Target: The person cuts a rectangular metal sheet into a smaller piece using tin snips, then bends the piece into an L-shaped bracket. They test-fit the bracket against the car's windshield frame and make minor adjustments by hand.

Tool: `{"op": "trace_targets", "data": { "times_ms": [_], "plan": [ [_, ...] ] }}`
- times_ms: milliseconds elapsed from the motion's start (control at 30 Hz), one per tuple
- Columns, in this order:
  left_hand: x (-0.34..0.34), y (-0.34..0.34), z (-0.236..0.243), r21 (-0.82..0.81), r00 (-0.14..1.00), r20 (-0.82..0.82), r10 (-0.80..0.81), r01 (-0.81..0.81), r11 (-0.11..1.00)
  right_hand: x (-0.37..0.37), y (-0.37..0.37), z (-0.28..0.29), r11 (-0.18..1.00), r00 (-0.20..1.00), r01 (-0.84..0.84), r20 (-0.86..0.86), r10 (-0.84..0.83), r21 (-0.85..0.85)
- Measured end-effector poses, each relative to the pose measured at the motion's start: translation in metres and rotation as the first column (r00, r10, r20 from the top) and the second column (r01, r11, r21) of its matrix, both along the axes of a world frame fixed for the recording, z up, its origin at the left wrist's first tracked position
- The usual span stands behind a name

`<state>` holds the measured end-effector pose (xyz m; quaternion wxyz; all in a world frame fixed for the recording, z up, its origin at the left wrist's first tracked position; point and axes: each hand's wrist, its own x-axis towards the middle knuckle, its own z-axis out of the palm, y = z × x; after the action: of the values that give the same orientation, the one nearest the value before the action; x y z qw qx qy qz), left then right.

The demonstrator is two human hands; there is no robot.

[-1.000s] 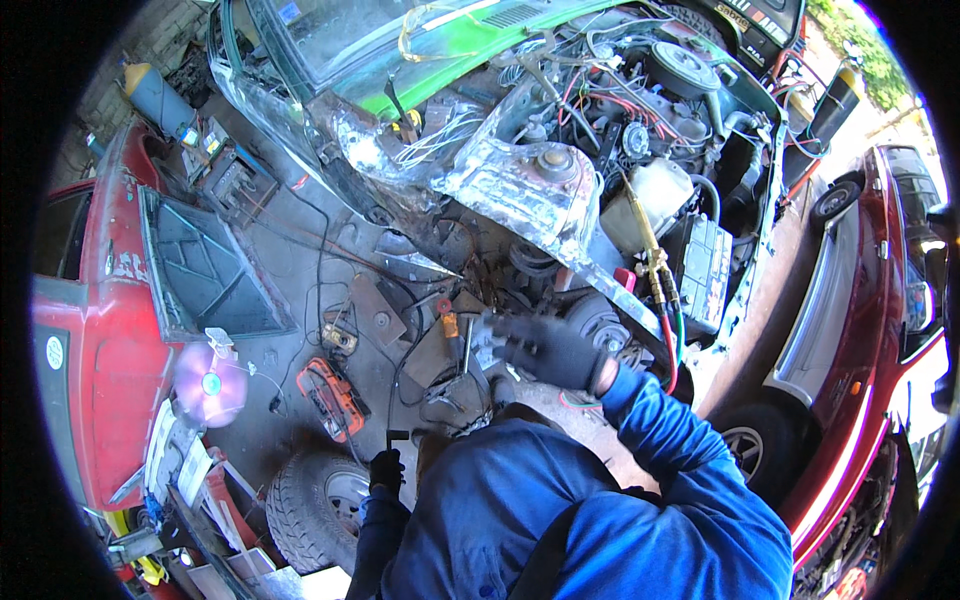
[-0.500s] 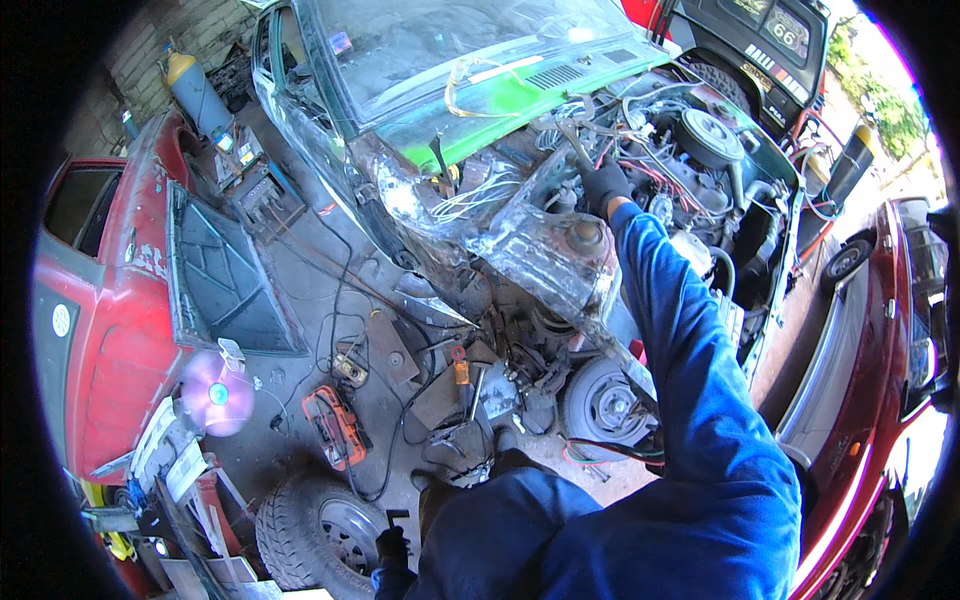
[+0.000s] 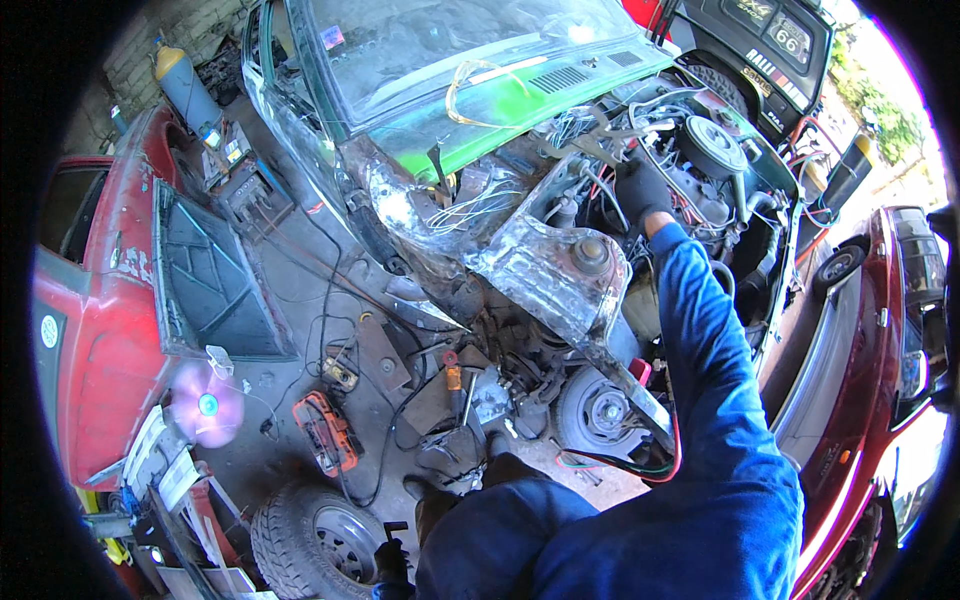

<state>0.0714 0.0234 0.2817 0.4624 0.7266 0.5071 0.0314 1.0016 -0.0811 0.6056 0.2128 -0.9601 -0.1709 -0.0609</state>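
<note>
My right hand (image 3: pixel 642 187), in a dark glove, is stretched far forward over the open engine bay. Its fingers are closed around a grey metal clamp-like tool (image 3: pixel 598 142) with long arms, lying across the bay's near side; its exact kind is hard to make out. Just right of this hand is the round air filter housing (image 3: pixel 711 143); nearer to me is the bare metal strut tower (image 3: pixel 590 255). Low in the picture, my gloved left hand (image 3: pixel 392 558) is closed on a small black L-shaped tool (image 3: pixel 397 527), beside a loose tyre (image 3: pixel 290 545).
The green car's windshield (image 3: pixel 450 50) rises behind the bay, with loose wires (image 3: pixel 480 205) nearby. On the floor lie an orange case (image 3: pixel 325 432), an orange-handled tool (image 3: pixel 454 372) and cables. A spinning fan (image 3: pixel 207 405) and red car (image 3: pixel 110 330) stand left; a dark red car (image 3: pixel 850 420) stands right.
My right hand has moved rightward over the engine bay, and the grey tool now lies more crosswise. My left hand stays low with the L-shaped tool. The whole view has shifted slightly.
</note>
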Motion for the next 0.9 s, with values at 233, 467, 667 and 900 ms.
{"op": "trace_targets", "data": {
  "times_ms": [233,467,667,900],
  "plan": [
    [0.039,0.044,-0.012,-0.280,0.956,-0.151,0.253,-0.287,0.916,0.020,-0.012,-0.004,0.992,0.993,0.088,0.072,-0.094,0.094],
    [0.011,0.042,-0.041,-0.196,0.989,-0.082,0.123,-0.137,0.971,0.098,0.047,-0.036,0.990,0.990,0.123,0.072,-0.119,-0.061],
    [-0.010,-0.006,-0.037,0.373,0.675,-0.632,-0.381,0.696,0.614,0.187,-0.002,-0.048,0.813,0.903,0.024,0.362,0.232,-0.582],
    [0.025,-0.039,0.026,-0.236,0.888,-0.417,0.195,-0.312,0.920,0.260,0.031,-0.093,0.769,0.907,0.050,0.352,0.232,-0.637]
  ]
}}
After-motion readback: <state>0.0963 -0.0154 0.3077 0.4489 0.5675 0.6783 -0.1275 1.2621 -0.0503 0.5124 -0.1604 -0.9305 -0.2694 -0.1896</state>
